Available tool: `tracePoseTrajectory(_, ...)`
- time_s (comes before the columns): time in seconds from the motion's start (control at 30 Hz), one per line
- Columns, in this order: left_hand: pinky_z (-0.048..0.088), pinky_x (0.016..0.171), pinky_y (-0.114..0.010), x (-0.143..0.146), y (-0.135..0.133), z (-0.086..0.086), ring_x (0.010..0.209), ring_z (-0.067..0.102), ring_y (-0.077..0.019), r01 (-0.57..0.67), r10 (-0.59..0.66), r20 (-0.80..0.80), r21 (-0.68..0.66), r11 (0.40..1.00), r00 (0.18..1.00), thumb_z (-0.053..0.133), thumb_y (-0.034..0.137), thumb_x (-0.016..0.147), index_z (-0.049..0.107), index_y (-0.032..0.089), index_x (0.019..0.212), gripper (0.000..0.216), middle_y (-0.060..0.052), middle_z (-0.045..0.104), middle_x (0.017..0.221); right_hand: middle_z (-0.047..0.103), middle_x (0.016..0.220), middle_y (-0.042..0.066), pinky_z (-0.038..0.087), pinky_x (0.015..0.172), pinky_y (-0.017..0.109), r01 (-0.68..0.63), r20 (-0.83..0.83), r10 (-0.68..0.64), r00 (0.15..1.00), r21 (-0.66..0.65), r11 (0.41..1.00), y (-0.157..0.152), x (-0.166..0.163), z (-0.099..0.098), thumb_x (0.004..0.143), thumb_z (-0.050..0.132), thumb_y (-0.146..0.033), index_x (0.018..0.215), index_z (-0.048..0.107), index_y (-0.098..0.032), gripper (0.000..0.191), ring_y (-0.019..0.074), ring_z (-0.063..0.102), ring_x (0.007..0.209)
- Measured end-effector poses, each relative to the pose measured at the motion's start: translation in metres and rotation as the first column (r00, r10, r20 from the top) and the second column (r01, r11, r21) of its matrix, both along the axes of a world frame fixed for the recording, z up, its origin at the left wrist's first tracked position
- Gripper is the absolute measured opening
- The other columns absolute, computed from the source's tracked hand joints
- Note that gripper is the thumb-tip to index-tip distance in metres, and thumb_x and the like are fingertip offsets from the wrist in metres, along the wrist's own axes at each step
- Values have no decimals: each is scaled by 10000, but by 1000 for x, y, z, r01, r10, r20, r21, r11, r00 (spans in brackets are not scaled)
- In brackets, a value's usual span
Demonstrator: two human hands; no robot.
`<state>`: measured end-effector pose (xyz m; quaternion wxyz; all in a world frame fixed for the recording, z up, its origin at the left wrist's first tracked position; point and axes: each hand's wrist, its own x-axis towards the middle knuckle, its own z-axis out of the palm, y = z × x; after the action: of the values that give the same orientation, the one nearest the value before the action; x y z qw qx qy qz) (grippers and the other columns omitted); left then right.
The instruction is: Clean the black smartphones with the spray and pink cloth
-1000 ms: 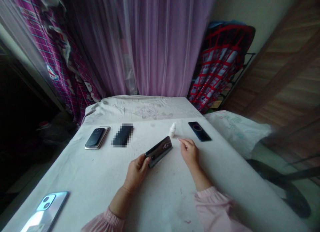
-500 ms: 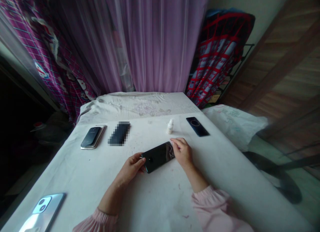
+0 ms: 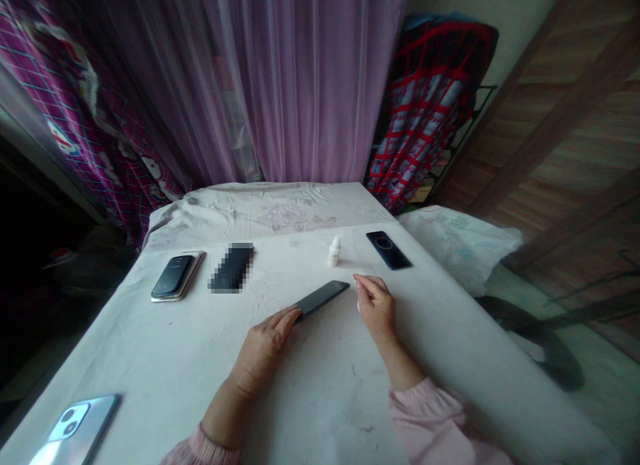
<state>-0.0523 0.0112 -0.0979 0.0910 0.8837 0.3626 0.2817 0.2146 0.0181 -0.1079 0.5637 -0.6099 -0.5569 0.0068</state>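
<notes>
I have the left hand (image 3: 270, 333) closed on one end of a dark phone (image 3: 323, 299), nearer me than the white bottle (image 3: 335, 252). It isn't released, so I judge handling unfinished. The right hand (image 3: 376, 302) curls beyond the phone's far end; its grip I can't tell.

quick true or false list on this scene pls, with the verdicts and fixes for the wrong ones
1. The left hand holds a dark phone. True.
2. The white bottle lies on its side. False: the white bottle stands upright.
3. The right hand grips the white bottle. False: the right hand is apart from it, near the far end of the dark phone.
4. The silvery phone at lower left has its camera side up. True.
5. The phone with a ring on it lies left of the white bottle. False: it lies to the right.
</notes>
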Motion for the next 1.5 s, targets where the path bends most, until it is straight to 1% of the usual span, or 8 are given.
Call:
tracePoseTrajectory(0.13,555,888,-363,8,-6,-2,1093,647,-230,38,-25,-136,98,994,990,428,141,940,606,193,1188,310,-117,677,1185,694,890,92,559,681,293,-41,-2,41,999,-53,998,-8,4,-5,890,497,-284,930,740,-195,262,185,661,807)
tracePoseTrajectory(0.27,548,896,-382,13,-9,-1,1090,644,-246,24,-5,-201,90,996,980,483,126,906,637,190,1129,279,-120,690,1148,696,885,91,555,671,290,-35,13,36,999,-72,997,-9,6,-9,880,502,-282,916,742,-192,259,187,663,804)
tracePoseTrajectory(0.5,487,979,-440,6,-10,2,1123,609,-241,-31,31,-93,8,999,995,447,151,876,600,185,1179,341,-113,647,1224,694,874,78,541,670,299,-16,59,27,998,-185,983,-9,7,-17,868,486,-272,913,741,-196,270,186,657,769)
tracePoseTrajectory(0.57,425,1025,-509,9,-10,-1,1194,559,-276,-96,96,-90,7,995,991,459,253,907,530,159,1271,383,-146,599,1293,691,889,73,531,671,291,-9,114,35,993,-226,974,-11,5,-16,876,479,-258,930,739,-200,271,182,651,777)
tracePoseTrajectory(0.73,276,1072,-616,28,-5,-16,1299,434,-382,-243,242,-174,13,970,955,555,615,822,384,79,1402,808,-234,530,1348,674,912,73,506,715,283,19,318,60,946,-238,971,-18,1,-10,882,485,-211,966,734,-197,263,178,633,794)
tracePoseTrajectory(0.9,255,1100,-574,35,-1,-19,1316,427,-341,-265,256,-223,-14,964,941,558,487,856,386,118,1404,682,-192,521,1376,652,900,81,487,719,279,4,434,107,895,-247,969,-30,-9,-2,872,478,-141,968,729,-187,273,177,603,791)
tracePoseTrajectory(1.17,274,1100,-562,29,-2,-19,1329,417,-327,-241,233,-187,-23,970,954,565,424,852,375,118,1391,648,-184,511,1388,644,895,73,483,733,291,-247,434,352,829,-279,928,-52,-47,5,849,474,-77,1012,711,-206,315,187,583,829)
tracePoseTrajectory(1.5,250,1113,-559,28,-2,-18,1339,402,-329,-229,215,-188,-55,972,958,570,436,841,364,120,1399,674,-187,507,1389,647,886,72,479,726,284,15,409,105,907,-279,960,-38,-7,-1,858,476,-114,972,728,-210,293,179,594,793)
